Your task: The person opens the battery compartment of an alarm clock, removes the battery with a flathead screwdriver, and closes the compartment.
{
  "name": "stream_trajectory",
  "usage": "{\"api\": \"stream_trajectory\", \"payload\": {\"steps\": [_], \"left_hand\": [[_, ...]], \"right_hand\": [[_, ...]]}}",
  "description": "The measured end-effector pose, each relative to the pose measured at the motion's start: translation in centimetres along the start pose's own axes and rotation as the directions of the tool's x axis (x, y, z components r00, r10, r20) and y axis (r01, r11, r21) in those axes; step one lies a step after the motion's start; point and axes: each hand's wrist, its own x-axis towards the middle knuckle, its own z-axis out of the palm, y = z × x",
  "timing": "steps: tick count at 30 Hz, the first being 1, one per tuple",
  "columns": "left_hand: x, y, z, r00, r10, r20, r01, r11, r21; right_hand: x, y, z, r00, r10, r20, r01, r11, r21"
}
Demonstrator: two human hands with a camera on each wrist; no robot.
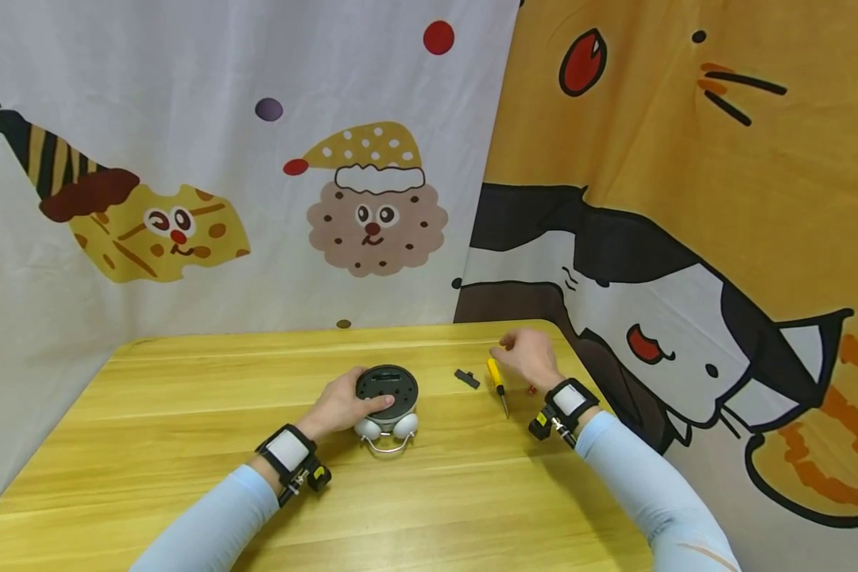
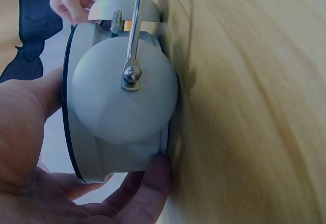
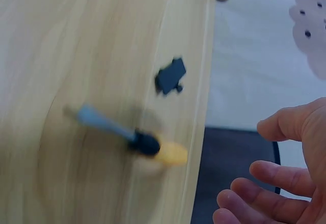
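A white twin-bell alarm clock [image 1: 388,397] lies on the table with its dark back up and its bells towards me. My left hand [image 1: 345,403] grips it, thumb on the back and fingers round the side, as the left wrist view shows from close up. A slot-like recess shows in the back. My right hand [image 1: 531,356] is above the table at the right, fingers loosely bent and holding nothing in the right wrist view. Just left of it lies a screwdriver [image 1: 497,384] with a yellow and black handle. A small dark plastic cover [image 1: 467,379] lies left of the screwdriver.
A tiny red item [image 1: 532,389] sits by my right wrist, too small to make out. The wooden table [image 1: 186,429] ends at a back edge against printed curtains [image 1: 372,79]. More curtain hangs along its right side.
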Motion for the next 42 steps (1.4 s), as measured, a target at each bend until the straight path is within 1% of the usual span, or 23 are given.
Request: {"api": "stream_trajectory", "payload": {"steps": [7,11,16,21,25,31,42], "left_hand": [[0.1,-0.1,0.1,1.0,0.01,-0.003,-0.01,1.0,0.003],[0.1,-0.1,0.1,1.0,0.013,-0.008,-0.013,1.0,-0.001],[0.1,-0.1,0.0,1.0,0.01,-0.004,-0.01,1.0,0.003],[0.1,-0.2,0.1,1.0,0.002,0.001,-0.002,1.0,0.012],[0.2,-0.2,0.1,1.0,0.002,0.0,-0.002,1.0,0.01],[0.3,-0.3,0.1,1.0,0.006,-0.004,-0.006,1.0,0.012],[0.4,-0.3,0.1,1.0,0.001,-0.005,-0.001,1.0,0.013]], "right_hand": [[-0.1,-2.7,0.7,0.995,-0.076,0.061,0.076,0.997,0.014],[-0.3,-3.9,1.2,0.987,-0.108,0.12,0.11,0.994,-0.012],[-0.5,-4.7,2.0,0.974,-0.135,0.183,0.149,0.987,-0.065],[-0.6,-4.9,2.8,0.967,-0.156,0.202,0.18,0.978,-0.106],[-0.6,-5.2,3.1,0.964,-0.142,0.223,0.175,0.976,-0.132],[-0.4,-5.2,3.6,0.958,-0.094,0.27,0.138,0.979,-0.149],[0.1,-4.7,4.5,0.959,-0.084,0.271,0.134,0.976,-0.173]]}}
